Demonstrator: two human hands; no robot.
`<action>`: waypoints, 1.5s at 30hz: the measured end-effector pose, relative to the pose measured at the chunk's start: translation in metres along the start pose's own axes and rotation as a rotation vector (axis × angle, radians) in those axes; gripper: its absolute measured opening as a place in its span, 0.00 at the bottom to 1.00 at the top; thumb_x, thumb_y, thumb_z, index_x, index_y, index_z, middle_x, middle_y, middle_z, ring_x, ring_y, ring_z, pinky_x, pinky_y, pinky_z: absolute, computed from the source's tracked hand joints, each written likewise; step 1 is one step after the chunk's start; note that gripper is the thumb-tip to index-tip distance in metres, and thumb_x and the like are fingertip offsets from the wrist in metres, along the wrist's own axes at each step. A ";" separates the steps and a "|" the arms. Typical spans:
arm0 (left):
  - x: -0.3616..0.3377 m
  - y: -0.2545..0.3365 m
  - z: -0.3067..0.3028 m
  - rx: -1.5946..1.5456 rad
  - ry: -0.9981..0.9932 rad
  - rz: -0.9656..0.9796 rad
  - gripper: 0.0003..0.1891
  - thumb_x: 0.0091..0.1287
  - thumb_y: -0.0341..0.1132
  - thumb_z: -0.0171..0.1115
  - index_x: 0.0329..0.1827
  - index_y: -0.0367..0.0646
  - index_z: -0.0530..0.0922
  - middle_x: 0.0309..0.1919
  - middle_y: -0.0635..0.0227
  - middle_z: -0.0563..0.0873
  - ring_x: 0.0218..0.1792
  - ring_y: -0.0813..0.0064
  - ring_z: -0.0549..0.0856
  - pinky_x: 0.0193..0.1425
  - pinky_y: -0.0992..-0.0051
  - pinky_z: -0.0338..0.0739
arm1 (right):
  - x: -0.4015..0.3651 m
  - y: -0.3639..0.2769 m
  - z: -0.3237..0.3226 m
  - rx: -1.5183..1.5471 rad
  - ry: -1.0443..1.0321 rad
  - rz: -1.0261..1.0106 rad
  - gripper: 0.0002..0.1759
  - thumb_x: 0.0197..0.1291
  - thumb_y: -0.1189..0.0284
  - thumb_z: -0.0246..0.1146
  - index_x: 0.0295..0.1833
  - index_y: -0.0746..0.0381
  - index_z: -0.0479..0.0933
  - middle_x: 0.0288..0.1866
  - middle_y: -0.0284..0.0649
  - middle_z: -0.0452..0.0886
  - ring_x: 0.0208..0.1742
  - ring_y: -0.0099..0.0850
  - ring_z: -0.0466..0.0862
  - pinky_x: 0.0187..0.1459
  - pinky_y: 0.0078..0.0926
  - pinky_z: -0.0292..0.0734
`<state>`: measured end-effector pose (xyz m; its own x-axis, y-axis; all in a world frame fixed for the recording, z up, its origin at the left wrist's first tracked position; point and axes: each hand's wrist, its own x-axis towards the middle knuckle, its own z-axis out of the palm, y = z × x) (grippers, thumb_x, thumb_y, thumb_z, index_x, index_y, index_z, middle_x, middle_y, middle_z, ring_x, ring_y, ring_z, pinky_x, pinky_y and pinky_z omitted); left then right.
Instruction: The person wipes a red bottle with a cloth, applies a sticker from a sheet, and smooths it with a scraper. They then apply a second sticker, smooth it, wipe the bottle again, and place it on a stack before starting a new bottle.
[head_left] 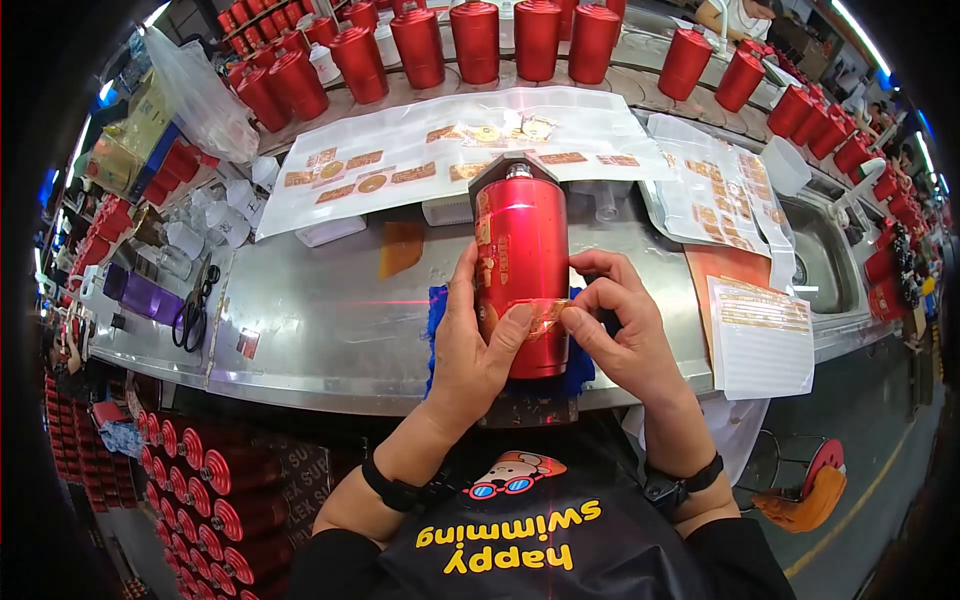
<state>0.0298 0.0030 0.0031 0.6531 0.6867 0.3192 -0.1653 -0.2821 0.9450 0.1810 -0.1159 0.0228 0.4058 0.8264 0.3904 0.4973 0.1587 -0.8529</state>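
Note:
A shiny red bottle point(538, 255) with a silver neck lies before me, its top pointing away from me. My left hand point(458, 350) is wrapped round its left side, the thumb pressing a gold decal point(541, 317) against the lower part. On the other side, my right hand point(622, 335) pinches the right end of that decal between thumb and fingers. More gold lettering runs along the bottle's left face. Behind the neck is a dark angular holder point(487, 178), and a blue cloth point(580, 372) shows beneath the bottle.
White sheets point(400, 150) carrying gold decals lie across the back of the metal bench point(300, 300). Red bottles point(474, 45) line a conveyor beyond. Black scissors point(196, 308) are at left; a sink point(820, 255) and a decal sheet point(762, 340) are at right. Stacked red bottles point(205, 500) stand below left.

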 end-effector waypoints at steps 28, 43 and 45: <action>-0.001 -0.003 0.000 0.000 0.002 0.010 0.40 0.74 0.45 0.62 0.78 0.29 0.53 0.66 0.47 0.72 0.66 0.62 0.76 0.70 0.68 0.70 | -0.003 -0.002 0.001 0.024 -0.030 0.015 0.07 0.61 0.73 0.69 0.36 0.65 0.79 0.63 0.52 0.71 0.66 0.45 0.75 0.59 0.35 0.74; 0.000 -0.002 -0.002 0.022 -0.017 0.023 0.41 0.74 0.47 0.61 0.78 0.29 0.52 0.68 0.47 0.71 0.68 0.61 0.74 0.71 0.67 0.69 | -0.004 0.002 -0.004 0.152 -0.038 0.065 0.07 0.65 0.72 0.66 0.37 0.65 0.79 0.63 0.48 0.72 0.65 0.38 0.74 0.62 0.32 0.69; 0.000 -0.001 -0.002 0.027 -0.020 0.023 0.41 0.74 0.47 0.61 0.78 0.29 0.52 0.68 0.47 0.71 0.68 0.62 0.74 0.71 0.67 0.68 | -0.004 0.002 -0.004 0.183 -0.033 0.083 0.08 0.66 0.72 0.65 0.37 0.65 0.79 0.63 0.48 0.71 0.65 0.38 0.73 0.63 0.32 0.68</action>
<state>0.0287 0.0046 0.0025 0.6637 0.6665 0.3395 -0.1612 -0.3158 0.9350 0.1836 -0.1207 0.0212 0.4130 0.8573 0.3073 0.3141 0.1827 -0.9317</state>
